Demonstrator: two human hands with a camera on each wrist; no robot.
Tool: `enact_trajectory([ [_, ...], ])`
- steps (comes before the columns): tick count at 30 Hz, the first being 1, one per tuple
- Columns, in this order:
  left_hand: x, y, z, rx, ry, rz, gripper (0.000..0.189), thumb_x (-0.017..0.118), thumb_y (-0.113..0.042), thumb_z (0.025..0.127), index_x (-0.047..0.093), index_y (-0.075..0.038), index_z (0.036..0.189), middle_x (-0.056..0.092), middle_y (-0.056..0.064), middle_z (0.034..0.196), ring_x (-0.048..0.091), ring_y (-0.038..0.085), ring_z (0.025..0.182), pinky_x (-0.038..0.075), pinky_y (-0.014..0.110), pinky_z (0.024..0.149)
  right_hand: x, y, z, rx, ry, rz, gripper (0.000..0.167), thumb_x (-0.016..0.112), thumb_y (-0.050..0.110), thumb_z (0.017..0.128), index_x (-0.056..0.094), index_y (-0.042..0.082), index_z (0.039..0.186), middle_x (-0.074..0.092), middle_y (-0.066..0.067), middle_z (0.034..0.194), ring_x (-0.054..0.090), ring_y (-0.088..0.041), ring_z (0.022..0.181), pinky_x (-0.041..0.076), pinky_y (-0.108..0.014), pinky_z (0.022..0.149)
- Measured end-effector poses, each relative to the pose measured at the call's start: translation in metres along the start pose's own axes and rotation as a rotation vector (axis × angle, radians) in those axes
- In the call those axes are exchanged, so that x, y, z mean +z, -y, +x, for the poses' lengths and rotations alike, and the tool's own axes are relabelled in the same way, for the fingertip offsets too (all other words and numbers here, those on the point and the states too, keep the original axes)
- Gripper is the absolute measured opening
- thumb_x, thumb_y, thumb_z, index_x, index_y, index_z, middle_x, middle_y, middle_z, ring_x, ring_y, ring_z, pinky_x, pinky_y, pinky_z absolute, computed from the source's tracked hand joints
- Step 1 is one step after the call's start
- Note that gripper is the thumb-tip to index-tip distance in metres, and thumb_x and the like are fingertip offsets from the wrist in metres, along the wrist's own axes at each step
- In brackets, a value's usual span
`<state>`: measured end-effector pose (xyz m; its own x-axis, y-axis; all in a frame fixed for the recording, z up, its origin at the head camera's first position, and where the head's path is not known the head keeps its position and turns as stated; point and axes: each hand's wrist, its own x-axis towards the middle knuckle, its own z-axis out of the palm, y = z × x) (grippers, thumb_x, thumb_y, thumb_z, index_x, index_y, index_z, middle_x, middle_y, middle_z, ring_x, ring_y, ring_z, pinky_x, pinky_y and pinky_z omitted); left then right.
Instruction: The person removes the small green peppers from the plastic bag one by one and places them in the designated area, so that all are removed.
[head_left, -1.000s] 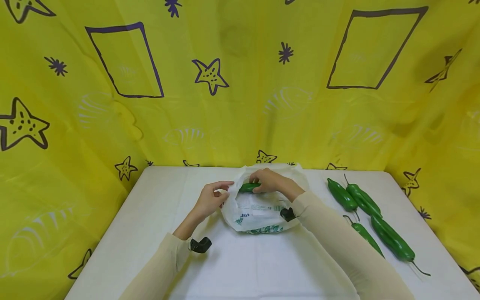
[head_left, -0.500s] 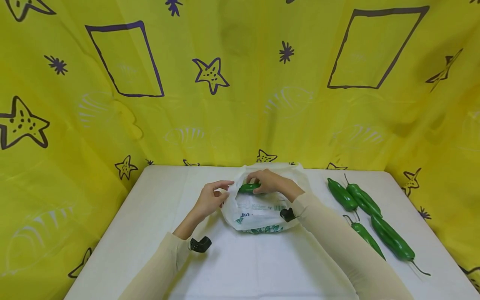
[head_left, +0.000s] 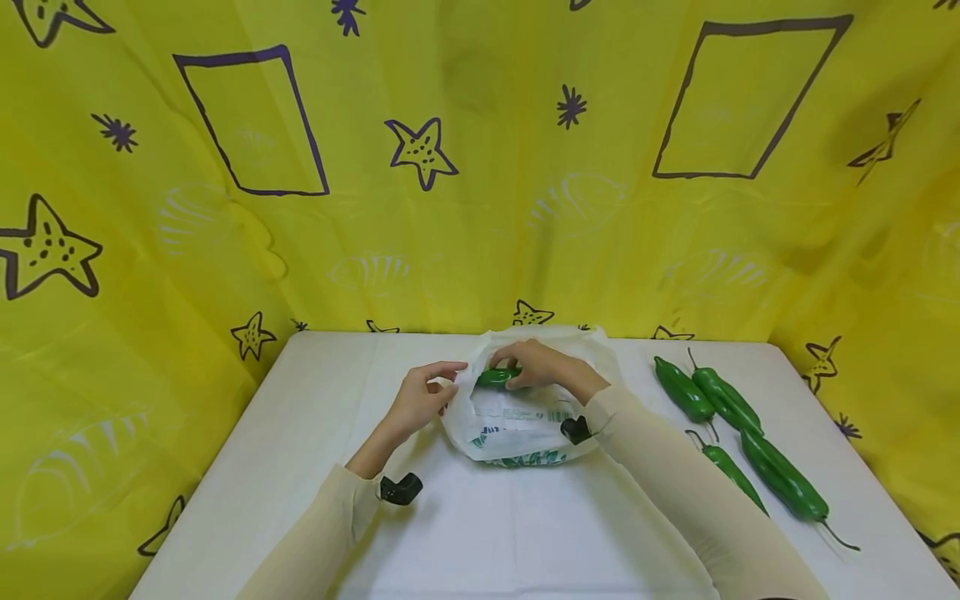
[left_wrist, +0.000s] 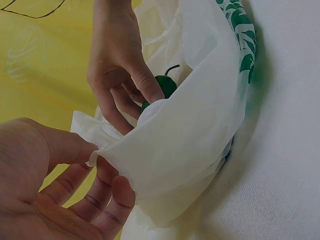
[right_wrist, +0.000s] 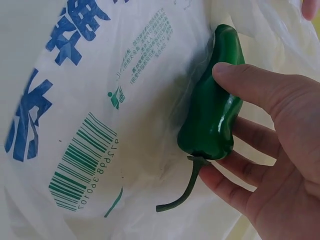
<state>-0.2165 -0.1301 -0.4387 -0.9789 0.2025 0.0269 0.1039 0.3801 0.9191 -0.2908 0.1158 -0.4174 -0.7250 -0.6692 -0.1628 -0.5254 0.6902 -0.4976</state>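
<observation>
A white plastic bag point(head_left: 517, 446) with green leaf print lies with its mouth spread wide near the table's back edge. My left hand point(head_left: 420, 398) pinches the left side of its rim between thumb and fingers, as the left wrist view shows close up. Reaching inside, my right hand point(head_left: 542, 363) holds a glossy green pepper point(right_wrist: 212, 115), thumb on one side and fingers behind it. The pepper lies against the bag's inner wall, its curved stem point(right_wrist: 185, 192) pointing away from the fingers. Part of the pepper is hidden by the right hand in the head view.
More green peppers lie on the right of the white table point(head_left: 315, 433): an upper left one point(head_left: 684, 390), a long one behind point(head_left: 727, 400), another in front point(head_left: 787, 475), and one point(head_left: 735, 477) partly behind the right sleeve. A yellow patterned curtain point(head_left: 480, 233) surrounds the table.
The right hand's fingertips have shifted slightly left over the pepper inside the bag. The left hand stays at the rim, and the peppers on the table have not moved.
</observation>
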Motion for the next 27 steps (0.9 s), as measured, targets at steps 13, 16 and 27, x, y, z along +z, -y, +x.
enact_trajectory([
  [13, 0.001, -0.001, -0.001, -0.004, -0.008, 0.007, 0.039, 0.064, -0.001, 0.097, 0.07, -0.015, 0.133, 0.063, 0.012, 0.118, 0.051, 0.018, 0.06, 0.046, 0.025, 0.056, -0.015, 0.003, -0.01, -0.001, 0.03, -0.025, 0.04, 0.076, 0.011, 0.093, 0.068, 0.014, 0.132, 0.069, -0.01, 0.126, 0.064, -0.026, 0.111, 0.053, -0.044, 0.096],
  [16, 0.001, -0.002, -0.001, -0.006, -0.008, 0.005, 0.039, 0.065, -0.001, 0.097, 0.07, -0.015, 0.133, 0.064, 0.012, 0.119, 0.052, 0.02, 0.06, 0.047, 0.026, 0.056, -0.018, 0.004, -0.012, 0.007, 0.039, -0.033, 0.04, 0.076, 0.011, 0.093, 0.069, 0.014, 0.132, 0.069, -0.01, 0.124, 0.064, -0.026, 0.109, 0.054, -0.043, 0.095],
  [27, 0.003, -0.003, -0.001, -0.004, -0.008, 0.008, 0.038, 0.065, -0.002, 0.097, 0.07, -0.014, 0.133, 0.064, 0.012, 0.118, 0.052, 0.018, 0.061, 0.048, 0.026, 0.058, -0.025, 0.01, -0.02, 0.022, 0.051, -0.046, 0.038, 0.075, 0.01, 0.094, 0.069, 0.015, 0.131, 0.068, -0.012, 0.124, 0.063, -0.029, 0.108, 0.054, -0.04, 0.093],
])
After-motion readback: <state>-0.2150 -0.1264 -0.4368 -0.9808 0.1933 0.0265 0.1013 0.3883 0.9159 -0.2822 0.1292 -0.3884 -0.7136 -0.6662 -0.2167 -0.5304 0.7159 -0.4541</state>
